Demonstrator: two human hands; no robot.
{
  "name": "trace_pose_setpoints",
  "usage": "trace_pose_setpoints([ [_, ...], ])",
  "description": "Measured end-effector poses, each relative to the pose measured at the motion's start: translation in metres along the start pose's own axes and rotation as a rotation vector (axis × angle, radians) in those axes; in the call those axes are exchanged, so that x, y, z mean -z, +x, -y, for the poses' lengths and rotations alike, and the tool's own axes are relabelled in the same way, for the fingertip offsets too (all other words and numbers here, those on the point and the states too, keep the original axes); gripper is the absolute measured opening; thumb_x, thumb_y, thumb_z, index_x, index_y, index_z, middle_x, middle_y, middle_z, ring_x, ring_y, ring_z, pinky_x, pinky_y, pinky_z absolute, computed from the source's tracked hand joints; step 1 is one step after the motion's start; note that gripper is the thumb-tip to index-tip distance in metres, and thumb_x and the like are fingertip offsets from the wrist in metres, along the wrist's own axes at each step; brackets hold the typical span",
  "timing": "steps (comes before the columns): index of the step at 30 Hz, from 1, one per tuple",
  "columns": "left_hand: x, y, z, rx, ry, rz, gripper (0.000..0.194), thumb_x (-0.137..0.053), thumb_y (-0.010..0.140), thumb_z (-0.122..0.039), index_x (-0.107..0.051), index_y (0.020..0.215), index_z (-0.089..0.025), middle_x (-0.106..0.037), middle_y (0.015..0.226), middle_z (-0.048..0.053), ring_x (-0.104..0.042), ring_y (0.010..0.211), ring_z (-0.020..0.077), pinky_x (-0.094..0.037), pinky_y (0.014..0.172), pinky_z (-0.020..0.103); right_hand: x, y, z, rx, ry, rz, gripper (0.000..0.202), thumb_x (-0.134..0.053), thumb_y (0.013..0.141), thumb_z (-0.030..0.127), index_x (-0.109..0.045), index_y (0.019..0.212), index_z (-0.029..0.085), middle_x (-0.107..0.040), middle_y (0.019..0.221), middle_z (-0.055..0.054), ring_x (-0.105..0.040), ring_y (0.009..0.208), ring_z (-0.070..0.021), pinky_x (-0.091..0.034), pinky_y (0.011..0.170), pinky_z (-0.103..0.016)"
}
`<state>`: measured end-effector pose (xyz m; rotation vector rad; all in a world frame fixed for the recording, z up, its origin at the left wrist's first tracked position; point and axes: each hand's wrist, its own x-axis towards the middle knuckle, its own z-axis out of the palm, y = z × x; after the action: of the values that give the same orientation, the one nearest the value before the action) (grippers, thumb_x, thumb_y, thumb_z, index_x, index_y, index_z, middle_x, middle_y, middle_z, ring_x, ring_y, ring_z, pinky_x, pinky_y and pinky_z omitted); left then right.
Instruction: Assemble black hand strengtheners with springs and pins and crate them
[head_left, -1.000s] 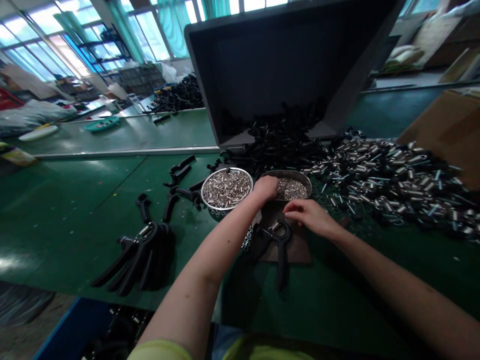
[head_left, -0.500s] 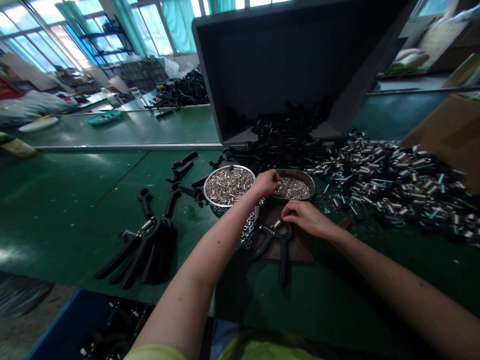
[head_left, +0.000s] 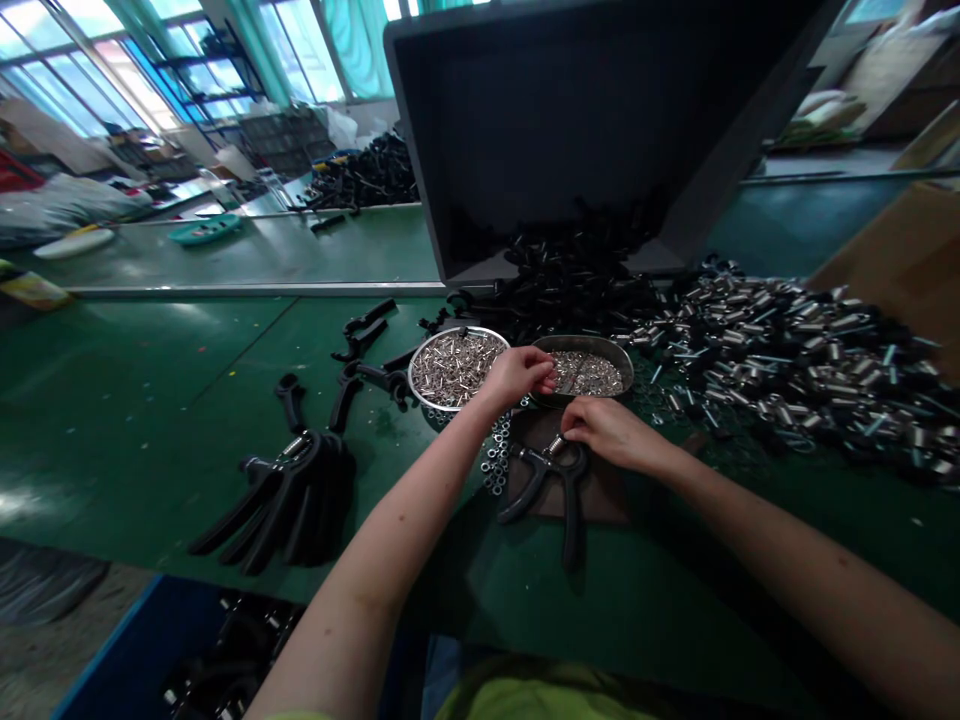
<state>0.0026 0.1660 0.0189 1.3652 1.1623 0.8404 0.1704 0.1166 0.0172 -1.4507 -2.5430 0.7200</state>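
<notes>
My left hand [head_left: 519, 374] hovers between two metal bowls, its fingers pinched together at the rim of the right bowl [head_left: 616, 357], which holds small silver parts. Whether it grips a part I cannot tell. The left bowl [head_left: 455, 366] is full of shiny metal sleeves. My right hand [head_left: 609, 436] rests on the spring end of a black hand gripper [head_left: 556, 482] that lies on a brown mat [head_left: 600, 493] in front of me.
A stack of finished black grippers [head_left: 289, 500] lies at the left. Loose black handles [head_left: 365, 340] sit behind the bowls. A big dark bin [head_left: 570, 130] spills black parts; a heap of metal springs [head_left: 787, 350] covers the right. A blue crate [head_left: 150, 660] stands below the table edge.
My left hand has drawn back from inside the right bowl to its rim, fingers now pinched. My right hand has closed in on the gripper's spring end.
</notes>
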Motion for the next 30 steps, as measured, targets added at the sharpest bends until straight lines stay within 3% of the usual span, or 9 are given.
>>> trace_pose_setpoints([
  [4, 0.005, -0.022, 0.002, 0.045, -0.095, 0.025, 0.007, -0.051, 0.087, -0.010, -0.052, 0.080, -0.011, -0.063, 0.068, 0.001, -0.061, 0.056, 0.0071, -0.053, 0.061, 0.024, 0.002, 0.004, 0.003, -0.025, -0.024, 0.023, 0.006, -0.060, 0.075, 0.018, -0.065, 0.076, 0.021, -0.065, 0.081, -0.003, -0.059, 0.077, -0.0189, -0.038, 0.065, -0.028],
  [9, 0.009, -0.053, 0.011, 0.036, -0.227, 0.082, 0.011, -0.065, 0.077, -0.016, -0.054, 0.080, -0.013, -0.063, 0.067, 0.000, -0.060, 0.059, 0.0082, -0.048, 0.061, 0.022, 0.002, 0.011, -0.001, -0.038, 0.040, 0.060, 0.005, -0.062, 0.071, 0.017, -0.064, 0.073, 0.021, -0.066, 0.073, -0.001, -0.059, 0.071, -0.0170, -0.037, 0.059, -0.025],
  [13, 0.002, -0.076, 0.020, -0.029, -0.001, 0.084, 0.015, -0.071, 0.070, -0.023, -0.061, 0.075, -0.013, -0.060, 0.066, -0.002, -0.055, 0.061, 0.0089, -0.043, 0.061, 0.022, -0.003, 0.011, -0.006, -0.002, 0.155, 0.072, 0.006, -0.060, 0.071, 0.016, -0.063, 0.075, 0.019, -0.065, 0.071, 0.001, -0.059, 0.068, -0.0146, -0.041, 0.059, -0.023],
  [17, -0.012, -0.093, 0.029, -0.130, 0.299, 0.060, 0.008, -0.071, 0.070, -0.022, -0.067, 0.073, -0.017, -0.065, 0.081, 0.001, -0.058, 0.082, 0.0152, -0.043, 0.080, 0.028, -0.009, -0.003, -0.007, 0.006, 0.208, -0.021, 0.011, -0.054, 0.077, 0.020, -0.062, 0.084, 0.019, -0.065, 0.079, -0.001, -0.059, 0.076, -0.0158, -0.043, 0.065, -0.025],
  [20, -0.020, -0.097, 0.036, -0.183, 0.409, 0.040, 0.004, -0.073, 0.069, -0.021, -0.070, 0.072, -0.019, -0.065, 0.089, 0.002, -0.056, 0.094, 0.0179, -0.038, 0.092, 0.032, -0.010, -0.024, -0.011, -0.037, 0.221, -0.125, 0.016, -0.052, 0.079, 0.024, -0.061, 0.091, 0.019, -0.065, 0.090, -0.004, -0.059, 0.082, -0.0180, -0.044, 0.071, -0.028],
  [23, -0.022, -0.098, 0.040, -0.167, 0.416, 0.031, 0.004, -0.074, 0.068, -0.020, -0.071, 0.072, -0.019, -0.064, 0.092, 0.003, -0.056, 0.096, 0.0182, -0.037, 0.093, 0.033, -0.007, -0.056, -0.023, -0.107, 0.247, -0.209, 0.019, -0.051, 0.080, 0.031, -0.061, 0.093, 0.021, -0.065, 0.093, -0.006, -0.060, 0.083, -0.0202, -0.046, 0.073, -0.032],
  [30, -0.020, -0.097, 0.040, -0.126, 0.370, 0.064, 0.003, -0.071, 0.070, -0.015, -0.071, 0.071, -0.017, -0.062, 0.091, 0.003, -0.056, 0.092, 0.0167, -0.038, 0.092, 0.031, -0.013, -0.150, -0.076, -0.344, 0.072, -0.347, 0.023, -0.051, 0.077, 0.044, -0.061, 0.092, 0.030, -0.063, 0.100, -0.011, -0.058, 0.094, -0.0304, -0.046, 0.080, -0.046],
])
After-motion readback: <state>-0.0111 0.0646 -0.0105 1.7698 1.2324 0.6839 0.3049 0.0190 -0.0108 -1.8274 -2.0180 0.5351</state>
